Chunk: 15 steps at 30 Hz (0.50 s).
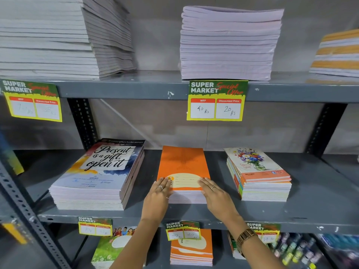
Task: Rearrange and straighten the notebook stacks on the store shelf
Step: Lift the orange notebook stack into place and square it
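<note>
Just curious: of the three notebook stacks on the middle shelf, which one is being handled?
The middle stack, orange-covered; both hands rest on its front corners.

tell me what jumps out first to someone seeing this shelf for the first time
The bright orange notebook stack in the middle of the centre shelf, with the left hand and right hand pressed flat on its front corners. Next, the green and yellow price tag hanging above it, and the "Present is a gift" stack on its left.
</note>
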{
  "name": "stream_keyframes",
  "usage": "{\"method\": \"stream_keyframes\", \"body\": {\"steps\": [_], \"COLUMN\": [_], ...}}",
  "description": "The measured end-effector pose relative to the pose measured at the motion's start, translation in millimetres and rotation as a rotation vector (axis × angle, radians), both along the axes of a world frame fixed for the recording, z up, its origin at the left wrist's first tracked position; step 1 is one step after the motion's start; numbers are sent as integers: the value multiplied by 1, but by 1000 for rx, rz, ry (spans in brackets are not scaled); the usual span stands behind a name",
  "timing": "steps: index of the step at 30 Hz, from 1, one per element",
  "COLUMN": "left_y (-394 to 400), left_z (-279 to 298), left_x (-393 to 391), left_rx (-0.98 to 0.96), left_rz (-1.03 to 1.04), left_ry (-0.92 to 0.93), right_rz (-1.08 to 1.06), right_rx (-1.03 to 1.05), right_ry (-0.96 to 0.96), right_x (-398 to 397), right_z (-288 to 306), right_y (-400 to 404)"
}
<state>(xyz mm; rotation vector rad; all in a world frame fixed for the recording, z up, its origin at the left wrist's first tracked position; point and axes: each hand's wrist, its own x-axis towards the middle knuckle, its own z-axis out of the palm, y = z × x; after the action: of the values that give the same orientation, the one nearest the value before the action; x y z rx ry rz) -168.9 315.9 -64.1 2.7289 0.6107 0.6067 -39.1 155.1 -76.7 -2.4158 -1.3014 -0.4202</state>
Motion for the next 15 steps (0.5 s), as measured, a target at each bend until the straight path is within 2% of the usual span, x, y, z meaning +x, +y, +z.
{"method": "stream_keyframes", "body": {"steps": [5, 8, 10, 15], "left_y": [-3, -12, -23, -56], "left_z": [1, 6, 11, 22], "left_x": [0, 3, 8, 31], "left_rx": [91, 156, 176, 120], "left_rz": [25, 62, 65, -9], "left_ry": [15, 87, 89, 130], "right_rz": [10, -87, -150, -258], "right_rx": [-34, 41, 84, 210], "right_ry": [-31, -73, -23, -50], "right_x": [-1, 2, 5, 26], "right_z": [6, 11, 15, 29], "right_y": [-1, -13, -25, -66]}}
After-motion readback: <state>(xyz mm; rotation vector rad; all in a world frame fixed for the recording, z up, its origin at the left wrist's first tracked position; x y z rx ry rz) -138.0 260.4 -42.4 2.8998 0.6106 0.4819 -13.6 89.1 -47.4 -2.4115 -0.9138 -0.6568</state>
